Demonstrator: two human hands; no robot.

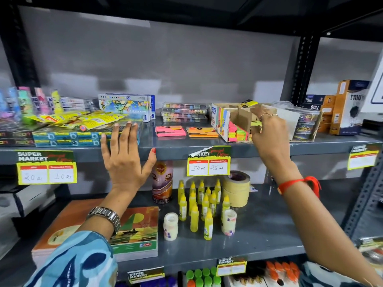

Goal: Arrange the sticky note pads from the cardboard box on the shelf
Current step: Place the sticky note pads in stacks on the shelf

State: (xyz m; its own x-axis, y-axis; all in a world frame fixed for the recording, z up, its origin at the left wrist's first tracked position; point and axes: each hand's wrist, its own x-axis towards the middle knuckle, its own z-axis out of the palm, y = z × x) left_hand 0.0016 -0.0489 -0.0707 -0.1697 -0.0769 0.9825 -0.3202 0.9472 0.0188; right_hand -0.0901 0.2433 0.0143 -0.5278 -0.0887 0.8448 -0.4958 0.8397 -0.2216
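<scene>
The right hand (269,129) reaches into the open cardboard box (230,119) on the upper shelf (269,147), fingers curled at the box's inner edge; whether it grips a pad cannot be determined, since the fingertips are hidden behind the hand. A red band (298,184) circles the right wrist. Inside the box, sticky note pads (238,133) in pink, orange, yellow and green stand on edge against its front wall, and one yellow pad with a dark header (249,103) projects above the box rim just beside the fingers. Left of the box, two pads lie flat on the shelf: an orange pad (202,131) nearest the box and a pink pad (171,131) beside it, close together but not touching. The left hand (126,158) is spread open and flat, holding nothing, its fingertips resting on the stack of blue packets (68,138) at the shelf edge. A metal watch (105,216) sits on the left wrist. A price tag (209,161) marked 50 and 25 hangs from the shelf edge below the two flat pads. On the lower shelf stand yellow glue bottles (199,201) and rolls of masking tape (237,188).
</scene>
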